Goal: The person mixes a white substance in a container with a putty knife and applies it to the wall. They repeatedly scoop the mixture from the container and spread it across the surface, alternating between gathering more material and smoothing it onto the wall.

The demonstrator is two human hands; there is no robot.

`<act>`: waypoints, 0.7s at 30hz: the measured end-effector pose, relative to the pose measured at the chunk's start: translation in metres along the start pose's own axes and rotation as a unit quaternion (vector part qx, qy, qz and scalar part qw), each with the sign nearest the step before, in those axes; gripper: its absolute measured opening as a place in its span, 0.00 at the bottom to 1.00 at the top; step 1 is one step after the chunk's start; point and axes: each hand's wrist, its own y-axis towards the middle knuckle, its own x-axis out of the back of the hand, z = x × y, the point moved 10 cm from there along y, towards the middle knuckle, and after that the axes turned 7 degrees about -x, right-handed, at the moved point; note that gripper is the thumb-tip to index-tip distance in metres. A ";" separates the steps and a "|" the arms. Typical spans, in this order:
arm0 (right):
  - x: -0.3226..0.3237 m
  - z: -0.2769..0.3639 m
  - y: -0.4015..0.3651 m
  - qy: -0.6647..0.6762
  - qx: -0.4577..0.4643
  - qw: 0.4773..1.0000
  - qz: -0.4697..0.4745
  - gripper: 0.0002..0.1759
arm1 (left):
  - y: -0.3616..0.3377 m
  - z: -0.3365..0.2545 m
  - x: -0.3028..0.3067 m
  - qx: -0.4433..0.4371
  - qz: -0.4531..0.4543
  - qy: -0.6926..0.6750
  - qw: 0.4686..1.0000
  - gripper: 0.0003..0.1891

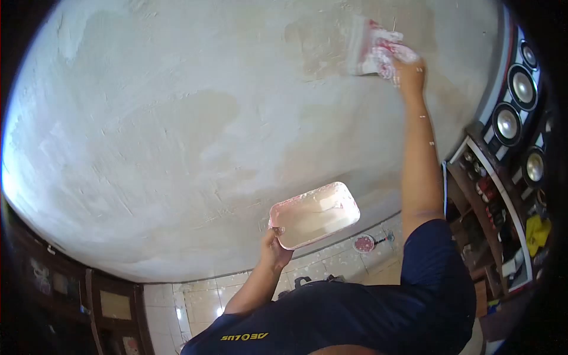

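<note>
My right hand (409, 72) reaches up to the wall at the upper right, fingers closed round a putty knife (356, 46). Its wide blade is blurred and lies against the wall or very near it. White paste coats the red handle and my fingers. Lower down, my left hand (276, 252) grips a pale rectangular tub (316, 241) by its left end. Whitish smears mark the tub's rim and inner walls, and some pale paste seems to lie inside. The wall (160, 142) carries uneven whitish patches over grey-brown areas, with rough streaks.
At the right stand a shelf unit (494, 171) holding assorted items and a row of speakers (522, 87). Dark wooden furniture (89, 296) is at the lower left. On the tiled floor (207, 299), below the wall, lies a round reddish-topped object (363, 243).
</note>
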 end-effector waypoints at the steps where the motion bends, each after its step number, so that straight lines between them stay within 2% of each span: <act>1: 0.029 -0.011 0.001 0.078 -0.068 0.995 0.014 0.17 | -0.003 -0.004 -0.005 0.006 0.001 -0.015 1.000 0.33; 2: 0.050 -0.046 0.014 0.157 -0.083 0.984 0.002 0.20 | -0.003 -0.003 -0.002 0.013 0.006 -0.018 1.000 0.33; 3: 0.073 -0.048 0.016 0.121 -0.119 0.986 0.003 0.20 | -0.001 -0.003 0.002 0.019 0.023 -0.021 0.999 0.32; 4: 0.087 -0.033 0.010 0.115 -0.116 0.987 -0.001 0.20 | 0.000 -0.003 0.002 0.024 0.040 -0.025 0.999 0.31; 6: 0.102 0.011 -0.003 0.216 -0.096 0.971 -0.013 0.19 | 0.000 -0.009 -0.005 0.024 0.044 -0.028 0.998 0.30; 7: 0.089 0.039 -0.013 0.262 -0.094 0.960 0.007 0.21 | -0.004 -0.012 -0.005 0.023 0.041 -0.025 0.999 0.29; 8: 0.068 0.054 -0.012 0.271 -0.064 0.956 0.090 0.22 | -0.007 -0.012 -0.005 0.027 0.044 -0.026 0.998 0.29; 9: 0.054 0.083 -0.029 0.262 -0.075 0.959 0.080 0.23 | -0.008 -0.013 -0.005 0.032 0.045 -0.021 0.998 0.29; 11: 0.015 0.109 -0.037 0.194 -0.030 0.974 0.113 0.25 | -0.004 -0.012 0.000 0.044 0.054 -0.016 0.997 0.29; 12: 0.008 0.097 -0.029 0.190 -0.031 0.975 0.106 0.25 | -0.003 -0.012 0.002 0.050 0.055 -0.016 0.997 0.28; 14: -0.005 0.045 0.000 0.090 -0.068 0.993 0.043 0.26 | 0.001 -0.013 0.009 0.062 0.059 -0.017 0.996 0.28; 16: 0.041 -0.018 0.044 -0.041 -0.013 0.998 -0.041 0.23 | -0.001 -0.017 0.006 0.055 0.068 -0.032 0.996 0.28; 17: 0.069 -0.038 0.047 -0.019 -0.055 0.996 -0.062 0.21 | -0.002 -0.017 0.007 0.057 0.061 -0.045 0.996 0.28; 18: 0.093 -0.051 0.045 0.006 -0.098 0.992 -0.081 0.20 | -0.003 -0.017 0.004 0.057 0.060 -0.047 0.995 0.28; 21: 0.137 -0.028 0.026 -0.060 -0.105 0.988 -0.095 0.16 | -0.005 -0.015 0.004 0.060 0.065 -0.056 0.994 0.28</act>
